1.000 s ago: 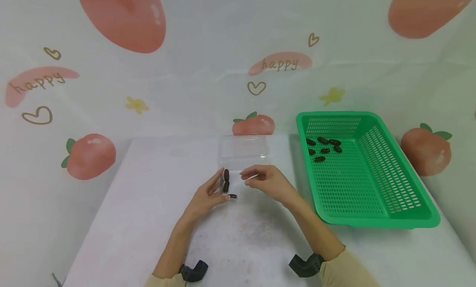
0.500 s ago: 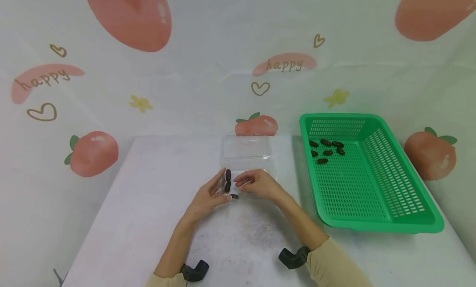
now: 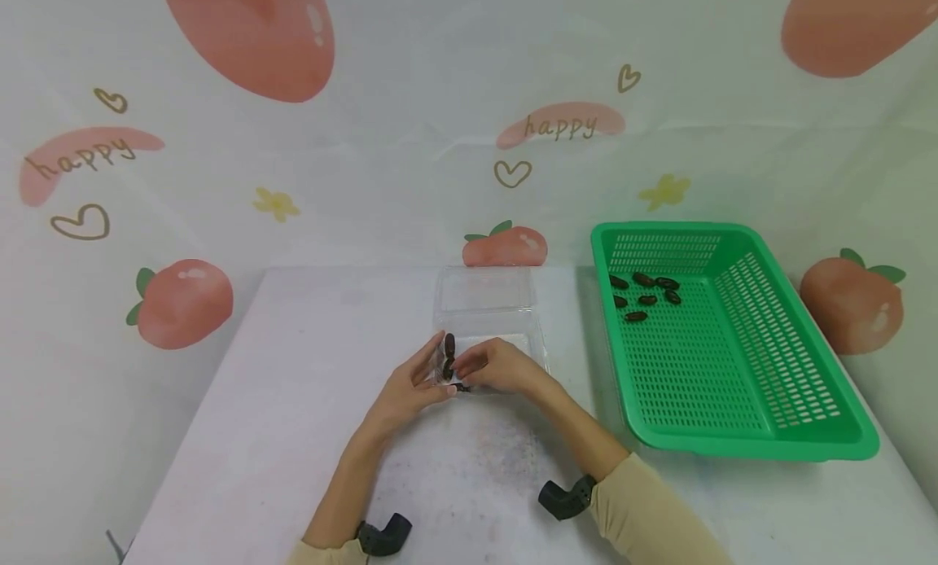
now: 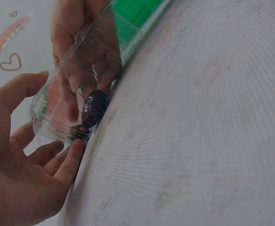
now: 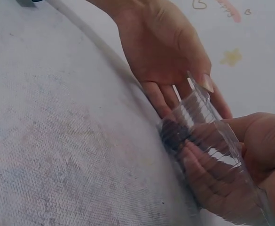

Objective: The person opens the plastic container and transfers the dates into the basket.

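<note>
A clear plastic clamshell box [image 3: 541, 345] lies open in the middle of the table, its lid [image 3: 487, 288] folded back. My left hand [image 3: 401, 394] holds its left side, the thumb at the near corner and the fingers along the wall. Inside, two dark brown dates [image 3: 450, 345] stand in line along that wall. Another date [image 4: 94, 108] lies by the near wall. My right hand [image 3: 506, 366] reaches into the box, its thumb and fingertips around a date [image 5: 174, 133] at the near left corner. Reflections on the plastic partly blur this contact.
A green perforated basket [image 3: 733, 443] stands at the right with several dates [image 3: 643, 279] in its far left part. White table surface [image 3: 308, 329] extends left of the box. A printed fruit cloth [image 3: 396, 142] hangs behind the table.
My right hand has moved left and down from above the box to the dates at its near left corner. My left hand stays on the box. The head view has shifted slightly.
</note>
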### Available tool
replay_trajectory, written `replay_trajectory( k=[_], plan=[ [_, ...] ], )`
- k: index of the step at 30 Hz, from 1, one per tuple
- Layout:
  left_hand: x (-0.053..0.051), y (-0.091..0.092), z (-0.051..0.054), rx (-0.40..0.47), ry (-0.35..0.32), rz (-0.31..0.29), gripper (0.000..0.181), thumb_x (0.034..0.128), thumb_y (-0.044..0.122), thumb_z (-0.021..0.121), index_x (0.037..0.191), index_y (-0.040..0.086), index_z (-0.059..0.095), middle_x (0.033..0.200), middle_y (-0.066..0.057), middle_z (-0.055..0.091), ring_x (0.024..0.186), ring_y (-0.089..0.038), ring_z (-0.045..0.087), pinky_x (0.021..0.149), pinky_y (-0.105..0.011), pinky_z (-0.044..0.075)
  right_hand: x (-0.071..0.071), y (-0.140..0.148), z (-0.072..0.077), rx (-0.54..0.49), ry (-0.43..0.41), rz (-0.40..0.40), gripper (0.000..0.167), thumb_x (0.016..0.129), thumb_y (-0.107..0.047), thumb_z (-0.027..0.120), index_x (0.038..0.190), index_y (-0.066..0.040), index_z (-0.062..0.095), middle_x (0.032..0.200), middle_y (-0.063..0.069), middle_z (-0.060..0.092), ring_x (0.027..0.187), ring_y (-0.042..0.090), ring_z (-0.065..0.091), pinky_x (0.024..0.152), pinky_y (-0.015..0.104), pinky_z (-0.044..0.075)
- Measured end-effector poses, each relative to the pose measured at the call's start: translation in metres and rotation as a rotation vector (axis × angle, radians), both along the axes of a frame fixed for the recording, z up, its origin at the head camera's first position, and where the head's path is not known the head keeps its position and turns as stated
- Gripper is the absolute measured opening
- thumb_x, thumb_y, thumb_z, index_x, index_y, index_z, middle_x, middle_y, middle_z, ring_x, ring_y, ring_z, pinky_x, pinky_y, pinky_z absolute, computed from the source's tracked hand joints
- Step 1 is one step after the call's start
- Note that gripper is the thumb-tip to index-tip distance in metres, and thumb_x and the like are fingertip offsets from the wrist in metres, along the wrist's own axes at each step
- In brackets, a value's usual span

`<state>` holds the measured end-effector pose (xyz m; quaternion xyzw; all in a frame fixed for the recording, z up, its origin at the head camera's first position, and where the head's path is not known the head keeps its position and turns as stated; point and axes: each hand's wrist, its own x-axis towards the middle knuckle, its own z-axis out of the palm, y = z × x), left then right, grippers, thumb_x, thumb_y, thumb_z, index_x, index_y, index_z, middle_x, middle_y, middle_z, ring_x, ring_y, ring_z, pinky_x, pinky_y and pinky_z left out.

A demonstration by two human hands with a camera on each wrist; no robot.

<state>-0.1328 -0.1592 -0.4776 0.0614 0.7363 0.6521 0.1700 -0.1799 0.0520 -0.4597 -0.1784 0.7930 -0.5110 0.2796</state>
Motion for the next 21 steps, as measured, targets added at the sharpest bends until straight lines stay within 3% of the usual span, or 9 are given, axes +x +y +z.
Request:
replay_trajectory(
  k=[6, 13, 21],
  plan=[
    [0.0005, -0.0008, -0.0018, 0.013, 0.006, 0.0, 0.088, 0.0864, 0.01, 0.077, 0.158, 0.024, 0.028, 0.162, 0.003, 0.025, 0.147, -0.021, 0.027, 0.113, -0.041, 0.037, -0.0002, -0.0026, -0.0018, 0.03, -0.014, 0.031, 0.025, 0.084, 0.002, 0.068, 0.108, -0.002, 0.075, 0.094, 0.004, 0.075, 0.085, 0.011, 0.068, 0.072, 0.023, 0.054],
    [0.0008, -0.0009, -0.0024, -0.005, 0.007, -0.002, 0.088, 0.0864, 0.013, 0.078, 0.158, 0.026, 0.028, 0.162, 0.004, 0.022, 0.147, -0.021, 0.026, 0.111, -0.042, 0.04, -0.0022, -0.0008, -0.0039, 0.02, -0.013, 0.099, 0.02, 0.087, -0.004, 0.067, 0.104, -0.006, 0.077, 0.087, -0.002, 0.071, 0.075, 0.008, 0.057, 0.067, 0.021, 0.048],
    [-0.0001, -0.0009, -0.0036, -0.035, 0.014, -0.002, 0.087, 0.0869, 0.017, 0.078, 0.158, 0.029, 0.029, 0.161, 0.01, 0.024, 0.147, -0.016, 0.025, 0.113, -0.038, 0.037, 0.0004, -0.003, -0.0007, 0.042, 0.02, 0.073, 0.019, 0.085, -0.005, 0.069, 0.102, -0.008, 0.078, 0.083, -0.002, 0.071, 0.069, 0.008, 0.056, 0.061, 0.021, 0.047]
  ],
)
